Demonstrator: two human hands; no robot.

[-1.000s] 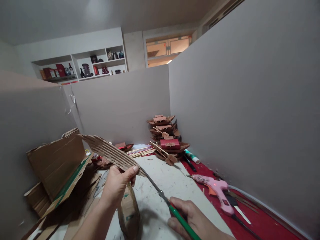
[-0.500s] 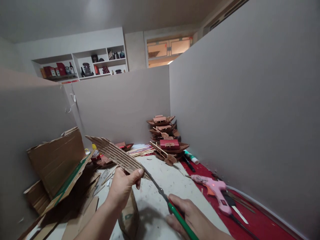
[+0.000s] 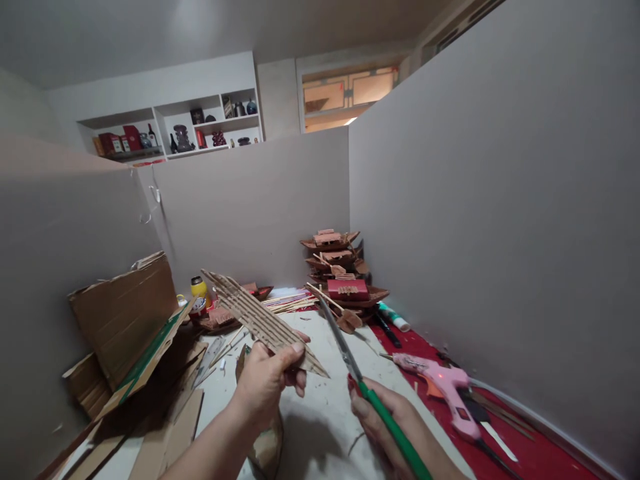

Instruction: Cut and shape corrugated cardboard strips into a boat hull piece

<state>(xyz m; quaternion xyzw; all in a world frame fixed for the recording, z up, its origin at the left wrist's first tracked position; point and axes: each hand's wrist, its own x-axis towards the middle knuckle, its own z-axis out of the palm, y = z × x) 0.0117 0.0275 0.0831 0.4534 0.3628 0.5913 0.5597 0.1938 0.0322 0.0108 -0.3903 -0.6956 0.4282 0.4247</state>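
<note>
A ridged brown cardboard strip (image 3: 260, 320) with pointed ends slants up and left from my left hand (image 3: 273, 377), which pinches its lower part between thumb and fingers. My right hand (image 3: 393, 423) is wrapped round the green handles of a pair of scissors (image 3: 343, 347). The scissor blades point up and left, to the right of the strip and apart from it. Below my left hand a brown object (image 3: 267, 447) rests on the pale work surface (image 3: 310, 417), partly hidden by my forearm.
Small brown model boats (image 3: 345, 293) are stacked at the back. A pink glue gun (image 3: 450, 387) lies on red cloth (image 3: 450, 427) at right. Cardboard pieces (image 3: 123, 320) stand at left, near a yellow bottle (image 3: 199, 288). Thin sticks (image 3: 290, 303) lie at the back; grey partitions (image 3: 250, 207) surround the surface.
The scissors have come away from the cardboard strip, moving right with my right hand, blades now pointing more upward. My left hand and the strip have shifted slightly right and turned. The whole view has moved a little.
</note>
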